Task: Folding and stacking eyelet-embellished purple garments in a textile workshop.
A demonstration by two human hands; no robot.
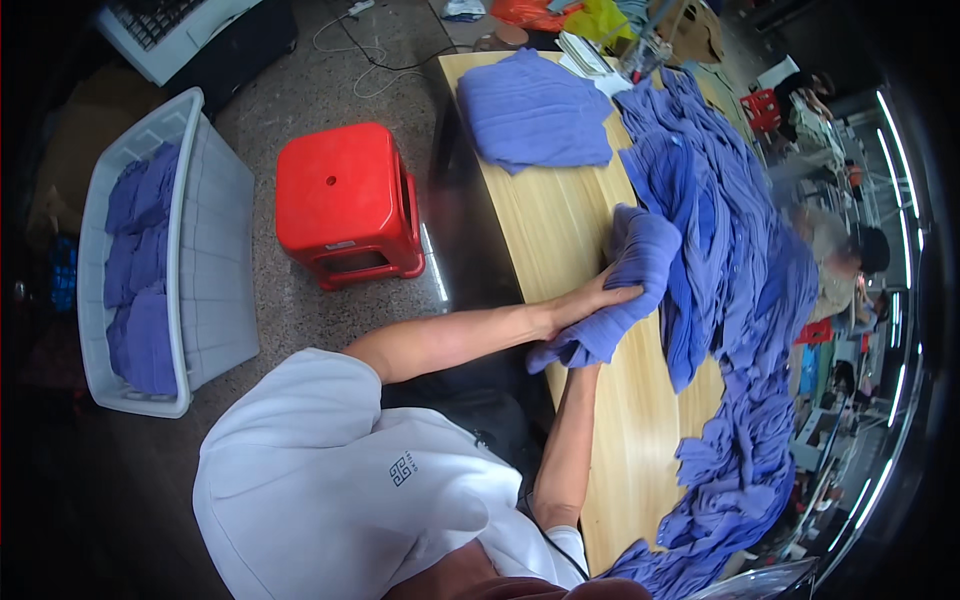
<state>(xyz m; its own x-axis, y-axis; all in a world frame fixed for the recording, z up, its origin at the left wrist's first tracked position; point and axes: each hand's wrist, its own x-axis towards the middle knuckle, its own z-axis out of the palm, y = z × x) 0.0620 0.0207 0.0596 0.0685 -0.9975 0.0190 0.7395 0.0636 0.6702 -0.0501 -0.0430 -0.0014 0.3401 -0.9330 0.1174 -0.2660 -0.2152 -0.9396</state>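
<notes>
A folded, ribbed blue-purple knit garment (640, 262) is bent into a bundle over the wooden table. My left hand (590, 302) grips its near side, with the thumb lying across the cloth. From below, my right forearm (568, 450) reaches up to the bundle's lower end. The cloth covers my right hand, so its fingers are hidden. Just beyond the bundle, a long heap of loose blue-purple garments (735, 220) runs down the table's right side. A neat folded stack of the same cloth (535, 110) lies at the table's far end.
The light wooden table (540, 225) has its left edge beside me. A red plastic stool (335, 195) stands on the floor to the left. Farther left is a pale plastic bin (215, 240) holding folded purple garments (150, 335). Papers (590, 62) lie behind the stack.
</notes>
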